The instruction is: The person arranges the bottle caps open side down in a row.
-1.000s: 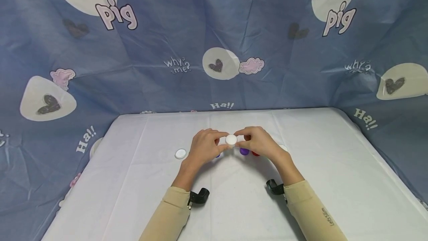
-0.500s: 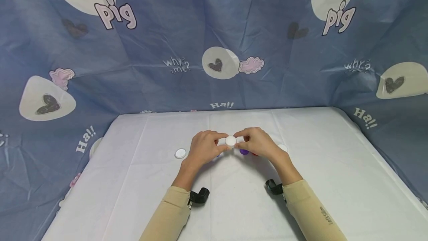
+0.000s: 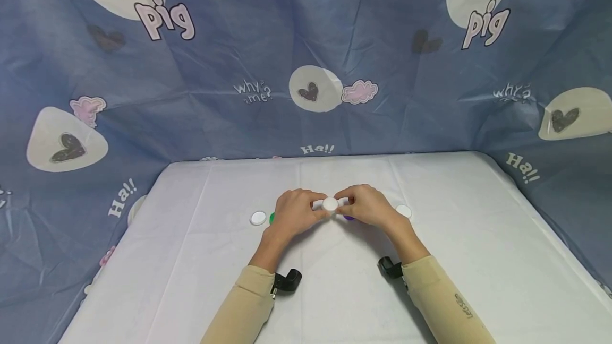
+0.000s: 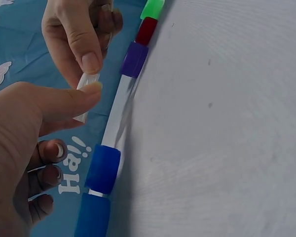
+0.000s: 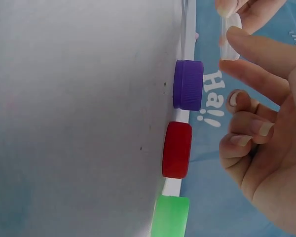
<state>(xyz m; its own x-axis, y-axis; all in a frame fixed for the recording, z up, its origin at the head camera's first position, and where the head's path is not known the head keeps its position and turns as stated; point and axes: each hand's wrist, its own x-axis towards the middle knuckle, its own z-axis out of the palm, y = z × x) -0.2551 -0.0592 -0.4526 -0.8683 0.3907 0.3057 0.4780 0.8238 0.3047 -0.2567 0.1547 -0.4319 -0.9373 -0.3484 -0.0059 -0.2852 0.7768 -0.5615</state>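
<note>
A round white bottle cap (image 3: 330,204) is raised over the table between both hands. My left hand (image 3: 295,211) pinches its left edge with thumb and forefinger. On the opposite edge, my right hand (image 3: 368,206) holds it the same way. The right wrist view shows the cap (image 5: 230,37) nearly edge-on, the other right-hand fingers curled loosely below. Under and past the hands, a purple cap (image 5: 188,85), a red cap (image 5: 177,149) and a light green cap (image 5: 170,217) stand in a row. Two blue caps (image 4: 103,169) are near my left hand in the left wrist view.
A white cap (image 3: 258,218) lies left of my left hand, with a green cap (image 3: 272,217) partly hidden beside that hand. Another white cap (image 3: 404,211) rests on the right. A white cloth (image 3: 229,280) covers the table; a blue printed sheet (image 3: 268,25) hangs behind.
Both hands have come slightly down and nearer with the white cap still between them. The green cap on the left now shows, while the red cap has gone behind the right hand in the head view.
</note>
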